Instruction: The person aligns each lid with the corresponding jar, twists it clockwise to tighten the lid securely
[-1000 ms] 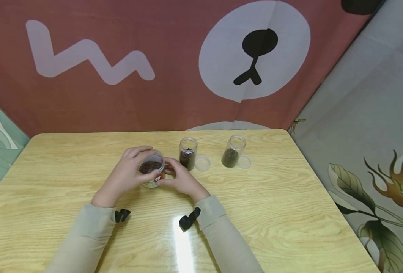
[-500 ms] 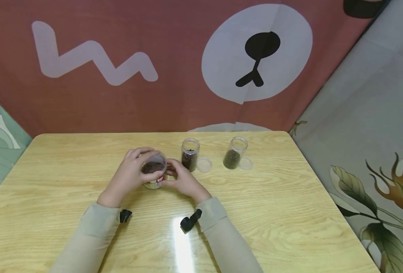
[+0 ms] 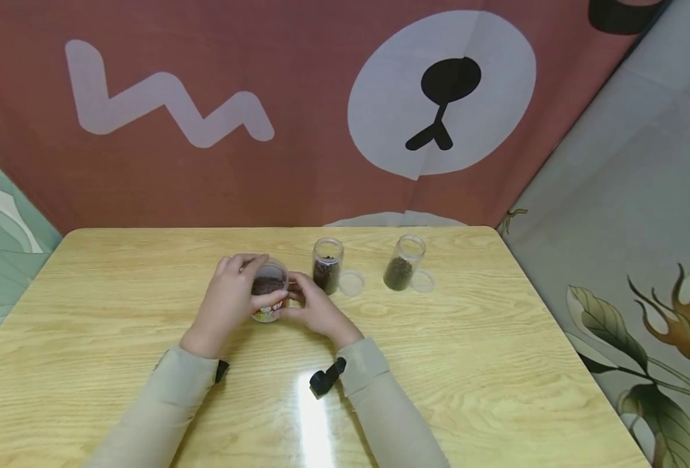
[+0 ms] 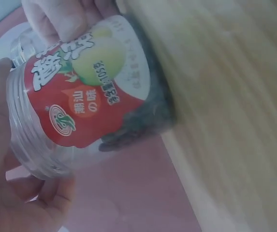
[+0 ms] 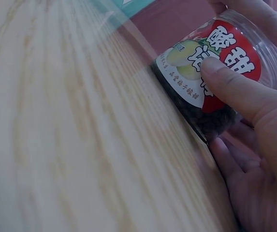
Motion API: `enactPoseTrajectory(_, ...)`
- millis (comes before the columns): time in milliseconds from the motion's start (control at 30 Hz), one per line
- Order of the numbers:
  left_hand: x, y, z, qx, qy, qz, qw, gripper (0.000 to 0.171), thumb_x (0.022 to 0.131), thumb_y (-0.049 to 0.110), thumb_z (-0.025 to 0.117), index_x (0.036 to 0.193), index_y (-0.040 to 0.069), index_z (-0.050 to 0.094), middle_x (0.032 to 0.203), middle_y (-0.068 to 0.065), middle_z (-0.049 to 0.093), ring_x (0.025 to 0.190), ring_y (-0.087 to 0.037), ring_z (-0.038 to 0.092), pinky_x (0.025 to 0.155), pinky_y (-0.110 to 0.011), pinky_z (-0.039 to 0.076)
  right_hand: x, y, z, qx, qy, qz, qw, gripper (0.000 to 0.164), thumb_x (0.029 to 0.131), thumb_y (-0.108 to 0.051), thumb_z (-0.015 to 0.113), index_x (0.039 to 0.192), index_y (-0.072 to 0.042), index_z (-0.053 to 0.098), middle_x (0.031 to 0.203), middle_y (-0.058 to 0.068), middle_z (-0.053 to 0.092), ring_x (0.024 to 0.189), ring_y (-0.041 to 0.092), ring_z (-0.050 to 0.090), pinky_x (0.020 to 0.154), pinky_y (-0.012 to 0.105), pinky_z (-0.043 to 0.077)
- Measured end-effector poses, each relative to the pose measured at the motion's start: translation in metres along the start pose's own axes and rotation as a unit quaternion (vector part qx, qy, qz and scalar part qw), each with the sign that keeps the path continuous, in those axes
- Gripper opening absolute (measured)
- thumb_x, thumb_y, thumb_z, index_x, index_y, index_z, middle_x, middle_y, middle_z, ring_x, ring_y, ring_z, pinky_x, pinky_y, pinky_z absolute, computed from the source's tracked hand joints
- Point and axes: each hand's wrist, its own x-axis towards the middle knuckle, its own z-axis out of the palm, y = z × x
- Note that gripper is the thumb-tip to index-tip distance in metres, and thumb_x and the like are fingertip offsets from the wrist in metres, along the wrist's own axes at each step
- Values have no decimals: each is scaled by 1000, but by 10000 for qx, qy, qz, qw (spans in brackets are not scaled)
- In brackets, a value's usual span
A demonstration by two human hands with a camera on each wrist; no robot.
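Note:
A clear plastic jar (image 3: 268, 314) with a red and white label and dark contents stands on the table between both hands. My left hand (image 3: 219, 305) grips it near the rim, thumb on the near side and fingers over the far side. My right hand (image 3: 320, 317) holds its lower right side. The right thumb (image 5: 225, 82) presses the label in the right wrist view. Screw ridges show at the top of the jar (image 4: 114, 108) in the left wrist view; whether a clear lid sits there I cannot tell.
Behind and to the right stand two uncapped clear jars, one with dark bits (image 3: 325, 276) and another with dark bits (image 3: 399, 273). A clear lid (image 3: 352, 283) and a second lid (image 3: 423, 281) lie beside them. The wooden table (image 3: 468, 364) meets a printed cloth (image 3: 298, 175) at the back.
The left hand's wrist has turned a little and its forearm has shifted slightly right. Both hands stay on the jar. The whole head view has shifted slightly.

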Motion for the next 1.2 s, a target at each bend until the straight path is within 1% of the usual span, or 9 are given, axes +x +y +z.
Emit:
enactPoseTrajectory(100,0,0,3,109,122,63,9998,76,79,41,87,130,-8,63,123,-32,61,111,-50,54,98,-58,46,1,2,0,56,0,16,10000,72,90,-7,78,151,-9,42,147,11,50,134,26,53,110,26,42)
enactPoseTrajectory(267,-4,-10,2,-171,-33,-73,9998,74,81,40,86,133,-7,61,128,-30,58,117,-50,50,99,-60,45,4,4,6,-18,-34,55,10000,73,90,-11,79,151,-11,42,148,8,48,133,22,53,109,24,42)
enactPoseTrajectory(433,-6,-23,-7,-656,-502,-121,9965,77,79,36,88,137,-4,58,137,-26,53,126,-49,45,102,-63,42,5,3,12,-154,-50,12,9999,75,89,-15,81,152,-11,41,151,6,46,133,18,52,109,23,42)
enactPoseTrajectory(567,-4,-30,-13,-841,-1031,67,9911,83,79,30,89,144,-4,51,145,-26,47,131,-49,42,105,-65,40,4,4,12,-198,105,-2,9997,75,88,-12,82,151,-9,42,146,8,50,131,18,53,109,23,42)
enactPoseTrajectory(633,-3,-32,-15,-915,-1160,117,9890,83,80,27,89,146,-4,49,146,-27,46,132,-49,43,107,-64,39,3,4,12,-236,177,-17,9996,75,86,-11,83,150,-7,43,143,9,53,130,18,54,109,23,42)
enactPoseTrajectory(733,-2,-31,-15,-982,-1132,72,9887,85,79,27,90,146,-4,48,144,-28,48,130,-49,46,106,-64,41,3,2,12,-325,250,41,9992,76,84,-14,86,148,-10,45,139,7,57,127,16,56,108,23,43)
enactPoseTrajectory(867,0,-28,-14,-1032,-945,27,9902,87,75,28,92,144,-6,50,139,-29,51,126,-48,50,103,-63,44,3,0,12,-390,323,119,9986,78,81,-18,88,147,-14,46,138,4,59,125,13,57,106,23,44)
enactPoseTrajectory(1033,-1,-24,-11,-984,-795,45,9920,89,72,26,94,142,-8,51,137,-31,52,124,-50,51,103,-64,44,2,1,11,-426,379,39,9984,76,81,-14,88,145,-11,48,135,4,59,123,13,58,105,22,45)
enactPoseTrajectory(1200,-1,-21,-9,-903,-641,28,9938,88,72,31,94,139,-9,54,134,-32,54,122,-48,53,101,-63,46,0,0,11,-422,487,42,9979,75,79,-14,89,143,-11,49,134,3,60,120,14,60,104,23,46)
